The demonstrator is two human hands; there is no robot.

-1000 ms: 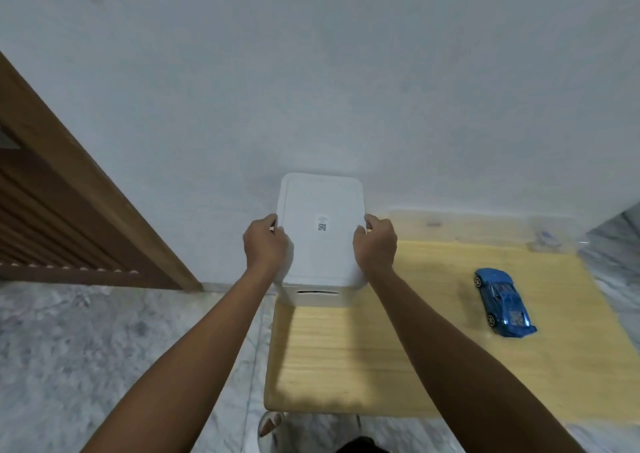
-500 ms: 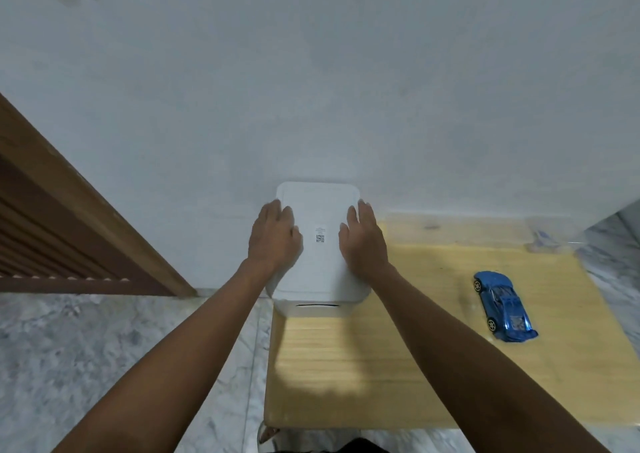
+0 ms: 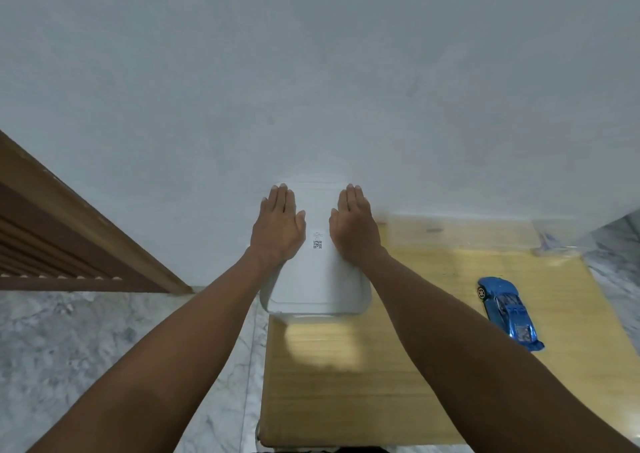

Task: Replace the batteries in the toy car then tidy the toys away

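Note:
A white storage box with its lid (image 3: 317,279) on stands at the far left corner of a small wooden table (image 3: 398,366), against the wall. My left hand (image 3: 278,227) lies flat on the left part of the lid, fingers straight. My right hand (image 3: 353,226) lies flat on the right part, fingers straight too. A small QR label shows on the lid between them. A blue toy car (image 3: 507,310) sits on the table to the right, well apart from both hands.
A clear plastic bag (image 3: 550,241) lies at the table's far right corner. A white wall (image 3: 311,89) rises right behind the box. A wooden slatted door frame (image 3: 69,227) stands at the left. Grey marble floor (image 3: 86,348) surrounds the table.
My hands left the sides of the lid, where the fingers were curled over its edges, and now lie flat on top of it, further toward the wall.

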